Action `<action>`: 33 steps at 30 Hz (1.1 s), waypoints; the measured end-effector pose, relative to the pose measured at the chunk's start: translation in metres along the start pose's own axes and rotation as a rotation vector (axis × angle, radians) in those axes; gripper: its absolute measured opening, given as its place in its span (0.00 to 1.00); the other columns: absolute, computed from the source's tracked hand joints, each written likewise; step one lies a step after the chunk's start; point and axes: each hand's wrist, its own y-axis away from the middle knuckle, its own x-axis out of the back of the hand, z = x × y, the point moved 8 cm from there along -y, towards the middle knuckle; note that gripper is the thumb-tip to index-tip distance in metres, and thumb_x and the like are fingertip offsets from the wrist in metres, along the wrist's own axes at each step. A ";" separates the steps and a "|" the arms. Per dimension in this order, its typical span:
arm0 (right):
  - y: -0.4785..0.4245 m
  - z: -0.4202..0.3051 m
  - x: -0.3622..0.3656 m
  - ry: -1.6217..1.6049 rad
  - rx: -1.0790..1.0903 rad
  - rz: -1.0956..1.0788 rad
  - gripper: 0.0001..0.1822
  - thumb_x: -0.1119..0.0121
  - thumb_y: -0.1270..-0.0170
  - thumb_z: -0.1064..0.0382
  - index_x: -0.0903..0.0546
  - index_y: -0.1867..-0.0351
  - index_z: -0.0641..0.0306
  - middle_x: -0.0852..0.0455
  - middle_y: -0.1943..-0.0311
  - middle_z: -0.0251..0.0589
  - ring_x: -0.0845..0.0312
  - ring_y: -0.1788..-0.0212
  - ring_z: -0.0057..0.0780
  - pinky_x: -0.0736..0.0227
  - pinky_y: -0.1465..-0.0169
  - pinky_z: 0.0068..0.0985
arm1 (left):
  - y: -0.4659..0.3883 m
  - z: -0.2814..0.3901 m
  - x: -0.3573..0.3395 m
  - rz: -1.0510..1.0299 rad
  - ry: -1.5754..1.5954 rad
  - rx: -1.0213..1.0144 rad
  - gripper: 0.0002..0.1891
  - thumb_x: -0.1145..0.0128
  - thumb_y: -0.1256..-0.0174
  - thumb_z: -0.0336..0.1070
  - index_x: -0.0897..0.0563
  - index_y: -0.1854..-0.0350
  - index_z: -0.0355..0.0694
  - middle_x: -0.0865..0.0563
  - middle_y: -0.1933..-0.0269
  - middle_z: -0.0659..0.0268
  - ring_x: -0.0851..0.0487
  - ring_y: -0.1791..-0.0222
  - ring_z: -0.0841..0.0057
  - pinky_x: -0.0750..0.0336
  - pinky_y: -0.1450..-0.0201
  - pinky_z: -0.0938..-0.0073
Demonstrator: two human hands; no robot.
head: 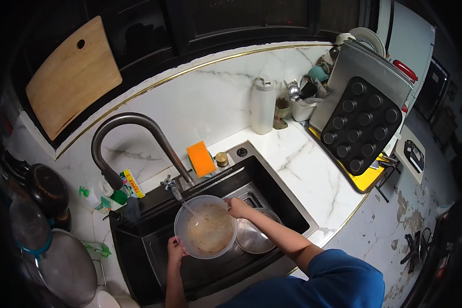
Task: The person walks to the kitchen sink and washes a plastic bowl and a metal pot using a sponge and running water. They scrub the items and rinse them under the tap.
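Observation:
A translucent plastic bowl [211, 231] is held over the black kitchen sink [154, 246], with cloudy brownish water and small food bits inside. My left hand [176, 250] grips its lower left rim. At the upper right rim, my right hand [238, 208] has hold of it too. Water runs into the bowl from a small metal tap [172, 186] with a cross handle. Partly behind the bowl and my right forearm, a round metal pan or lid [254, 236] lies in the sink.
A tall curved faucet [138, 117] arches left of the tap. An orange sponge [201, 158] sits behind the sink. To the right are a plastic pitcher [263, 107] and a black muffin tin [360, 127] leaning on metal trays. Pans [48, 188] crowd the left; a wooden cutting board [75, 79] leans behind.

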 end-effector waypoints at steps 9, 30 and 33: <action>0.003 0.015 -0.044 0.068 0.125 -0.053 0.27 0.48 0.62 0.69 0.30 0.52 0.59 0.22 0.67 0.50 0.26 0.60 0.41 0.32 0.57 0.31 | -0.007 -0.014 0.028 0.078 -0.026 -0.014 0.11 0.55 0.44 0.29 0.34 0.58 0.39 0.26 0.78 0.64 0.28 0.86 0.80 0.30 0.86 0.79; 0.006 -0.013 -0.060 0.023 0.100 -0.145 0.23 0.45 0.63 0.66 0.26 0.57 0.58 0.22 0.67 0.52 0.26 0.62 0.43 0.31 0.58 0.32 | 0.023 -0.030 0.051 0.191 -0.043 0.050 0.13 0.52 0.47 0.31 0.34 0.58 0.42 0.27 0.74 0.66 0.30 0.85 0.82 0.33 0.86 0.80; 0.005 -0.025 -0.053 -0.023 0.081 -0.126 0.23 0.45 0.62 0.66 0.25 0.57 0.58 0.22 0.66 0.51 0.26 0.61 0.43 0.31 0.57 0.32 | 0.022 -0.039 0.061 0.255 0.003 0.043 0.14 0.52 0.48 0.30 0.34 0.58 0.42 0.27 0.75 0.66 0.31 0.87 0.82 0.34 0.87 0.81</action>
